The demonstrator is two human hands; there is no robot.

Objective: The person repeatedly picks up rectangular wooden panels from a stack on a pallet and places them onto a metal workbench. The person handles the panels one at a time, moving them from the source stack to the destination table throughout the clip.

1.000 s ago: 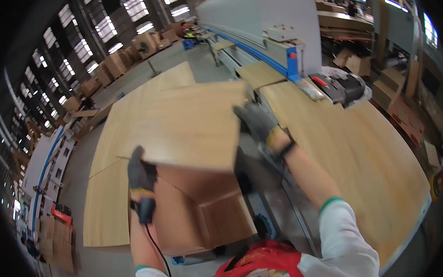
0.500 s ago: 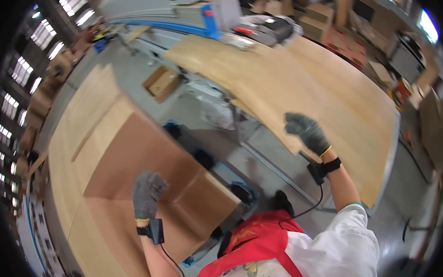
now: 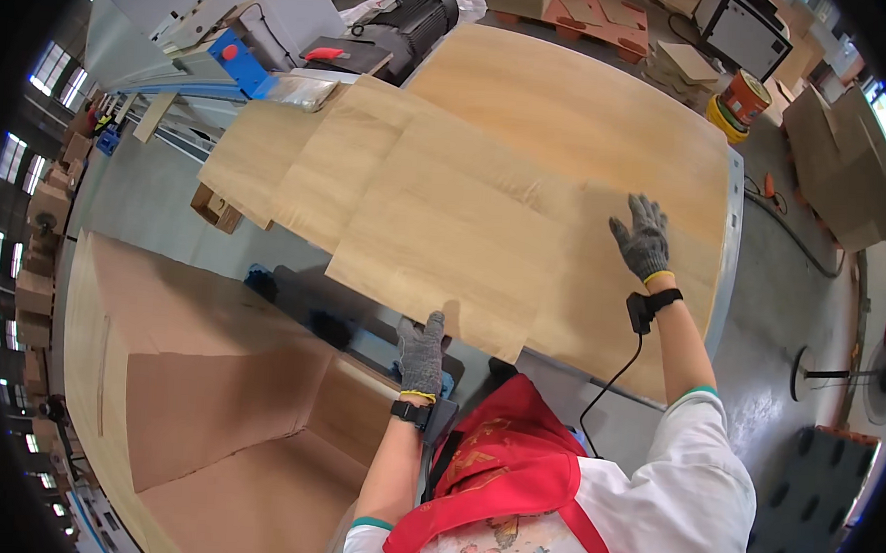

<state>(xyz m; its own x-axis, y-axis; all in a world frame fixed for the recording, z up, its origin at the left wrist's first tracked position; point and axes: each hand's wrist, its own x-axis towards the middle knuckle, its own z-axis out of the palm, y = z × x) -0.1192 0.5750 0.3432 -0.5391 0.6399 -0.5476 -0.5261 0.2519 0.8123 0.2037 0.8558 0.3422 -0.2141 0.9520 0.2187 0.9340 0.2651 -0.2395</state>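
Note:
Several thin, pale wood sheets lie overlapping across a large wood-topped worktable. The nearest wood sheet reaches toward my body. My right hand, in a grey knit glove, is open with its fingers spread at the right part of the sheets; I cannot tell whether it touches them. At the front edge of the nearest sheet is my left hand, gloved alike. Its thumb points up at that edge and its fingers look loosely apart, with nothing visible in them.
A large cardboard-lined box stands at my lower left. Beyond the sheets are a black motor and a blue machine part with a red button. Buckets and a big carton stand at the far right.
My view has swung toward the worktable. My left hand has left the space over the cardboard-lined box and come to the sheet's edge. My right hand's fingers have spread.

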